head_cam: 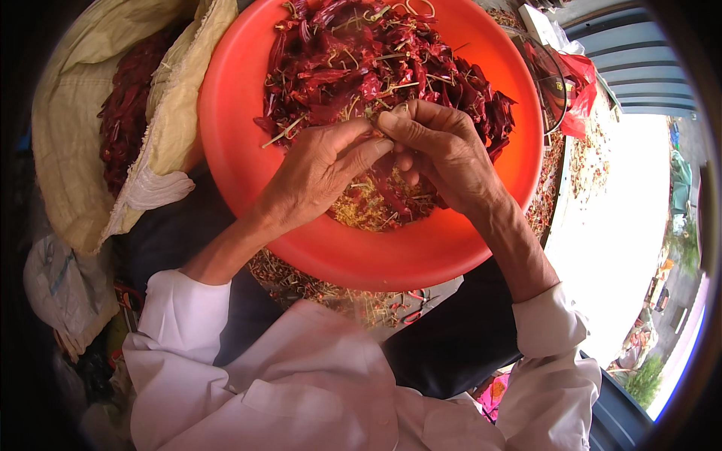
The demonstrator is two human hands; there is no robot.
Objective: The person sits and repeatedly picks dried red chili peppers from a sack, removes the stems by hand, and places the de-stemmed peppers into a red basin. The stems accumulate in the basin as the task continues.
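Note:
A large red plastic basin (237,129) spans my lap and knees. Dried red chili peppers (350,73) with pale stems are heaped in it. Loose yellow seeds (361,206) lie on its near side. Over the heap, my left hand (316,163) and my right hand (454,152) meet at the fingertips. Thumb and forefinger of each pinch a small piece of dried chili with a greenish stem end (373,121). Most of that piece is hidden by the fingers. The other fingers of my right hand are curled beneath.
On the left an open woven sack (73,124) holds more dried chilies (132,113). Stems and scraps (307,282) litter the ground below the basin, near red-handled scissors (414,313). At the right are a red plastic bag (578,96) and a bright sunlit strip (603,225).

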